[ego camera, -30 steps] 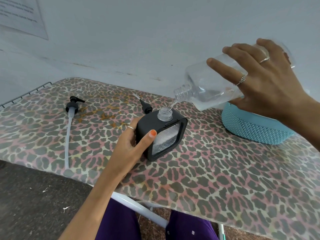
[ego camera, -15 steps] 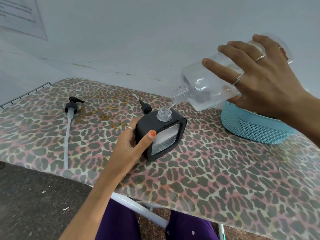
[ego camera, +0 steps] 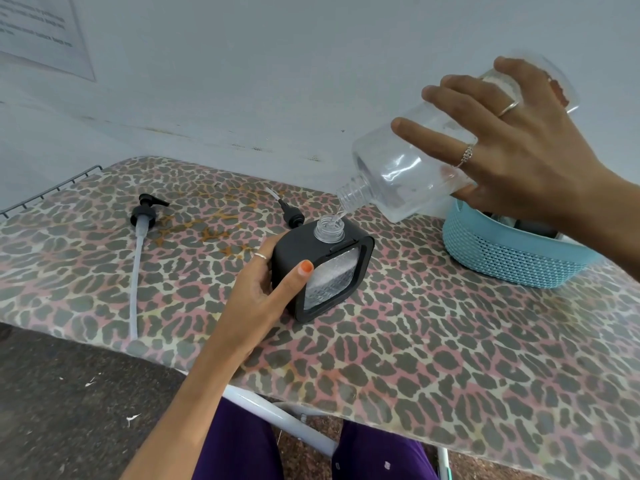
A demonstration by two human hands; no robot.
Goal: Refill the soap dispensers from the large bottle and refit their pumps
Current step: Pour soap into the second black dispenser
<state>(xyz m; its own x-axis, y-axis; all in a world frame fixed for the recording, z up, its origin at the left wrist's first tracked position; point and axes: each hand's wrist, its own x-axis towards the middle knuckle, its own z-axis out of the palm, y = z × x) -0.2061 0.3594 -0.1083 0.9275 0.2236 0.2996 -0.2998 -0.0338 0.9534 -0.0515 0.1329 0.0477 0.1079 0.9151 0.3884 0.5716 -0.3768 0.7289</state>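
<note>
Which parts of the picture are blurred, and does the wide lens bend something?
Head view: the base of the large bottle, beyond the right hand, is motion-blurred; the dispenser in the left hand is sharp; the lens curves the ironing board edge.

— What can't you make out?
— The large bottle's [ego camera: 412,171] far end is blurred, and the right hand [ego camera: 519,147] covers much of its body. The sheet on the wall [ego camera: 38,32] is cut off at the left edge, its print unreadable.
— And the basket?
— The blue basket's [ego camera: 509,251] contents sit behind that wrist. The small pump [ego camera: 292,213] is partly hidden behind the dispenser [ego camera: 322,268].
</note>
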